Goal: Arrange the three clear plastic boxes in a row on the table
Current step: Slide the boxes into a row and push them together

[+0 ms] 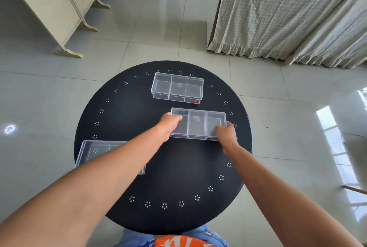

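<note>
Overhead, two bare arms reach across a round black table (pixel 123 107) ringed with small white flower marks. Both hands grip the middle clear plastic box (pixel 198 123), a three-compartment tray right of the table's centre. The left hand (pixel 168 122) clasps its left end, fingers curled over the rim; the right hand (pixel 226 133) holds the near right corner, fingers closed against the wall. Whether the box rests on the table or is slightly lifted cannot be told. A second clear box (pixel 177 87), bearing a small red sticker (pixel 195 102) at one corner, sits apart toward the far edge. The third box (pixel 95 152) lies at the near left rim, partly hidden under the left forearm. Pale floor tiles (pixel 158 28), a folding screen (pixel 59 8) and a cream curtain (pixel 288 14) surround the table.
</note>
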Demonstrator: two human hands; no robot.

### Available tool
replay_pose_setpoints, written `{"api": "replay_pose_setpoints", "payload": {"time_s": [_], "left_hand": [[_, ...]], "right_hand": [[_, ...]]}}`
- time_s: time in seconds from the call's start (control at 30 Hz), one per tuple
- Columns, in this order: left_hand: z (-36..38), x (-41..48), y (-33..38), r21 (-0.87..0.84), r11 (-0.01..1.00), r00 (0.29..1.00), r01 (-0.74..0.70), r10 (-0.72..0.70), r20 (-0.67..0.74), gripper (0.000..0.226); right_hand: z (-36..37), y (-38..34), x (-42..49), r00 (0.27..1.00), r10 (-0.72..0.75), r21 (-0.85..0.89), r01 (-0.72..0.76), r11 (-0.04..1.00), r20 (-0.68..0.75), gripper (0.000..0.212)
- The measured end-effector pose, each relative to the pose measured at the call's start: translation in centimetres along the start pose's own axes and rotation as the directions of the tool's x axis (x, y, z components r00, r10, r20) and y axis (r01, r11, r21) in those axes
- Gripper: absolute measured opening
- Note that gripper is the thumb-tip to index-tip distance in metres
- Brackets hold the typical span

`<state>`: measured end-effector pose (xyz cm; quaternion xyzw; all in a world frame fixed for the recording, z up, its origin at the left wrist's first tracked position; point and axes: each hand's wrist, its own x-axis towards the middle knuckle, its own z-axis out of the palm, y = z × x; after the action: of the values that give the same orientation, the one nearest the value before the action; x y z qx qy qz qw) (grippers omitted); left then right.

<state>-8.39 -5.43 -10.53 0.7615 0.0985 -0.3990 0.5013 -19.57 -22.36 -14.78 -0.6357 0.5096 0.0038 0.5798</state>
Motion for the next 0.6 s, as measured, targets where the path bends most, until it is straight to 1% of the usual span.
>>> {"api": "replay_pose_setpoints", "payload": {"time_s": [0.1, 0.23, 0.3, 0.37, 0.6], "left_hand": [[-4.0, 0.7, -0.1, -0.008, 1.000, 0.997, 0.010, -0.011, -0.081, 0.055], [-9.7, 1.3, -0.7, -0.055, 0.998, 0.987, 0.010, -0.019, -0.160, 0.047], [-12.4, 1.7, -1.1, -0.058, 0.998, 0.981, 0.011, -0.022, -0.193, 0.048], [-15.2, 1.7, -1.6, -0.051, 0.998, 0.976, 0.023, -0.034, -0.216, 0.054], [-22.5, 2.1, -3.6, -0.026, 0.998, 0.964, 0.059, -0.064, -0.257, 0.055]], "right_hand": [[3.5, -1.1, -0.8, 0.997, -0.026, 0.025, 0.024, 0.999, 0.066, 0.041], [8.5, -2.5, -2.5, 0.985, -0.048, 0.013, 0.046, 0.999, 0.163, 0.042], [11.0, -3.1, -3.6, 0.980, -0.046, 0.011, 0.045, 0.999, 0.195, 0.038], [13.4, -3.7, -5.1, 0.975, -0.044, 0.018, 0.041, 0.999, 0.217, 0.033], [20.0, -3.7, -8.3, 0.955, -0.043, -0.017, 0.050, 0.999, 0.293, 0.039]]}}
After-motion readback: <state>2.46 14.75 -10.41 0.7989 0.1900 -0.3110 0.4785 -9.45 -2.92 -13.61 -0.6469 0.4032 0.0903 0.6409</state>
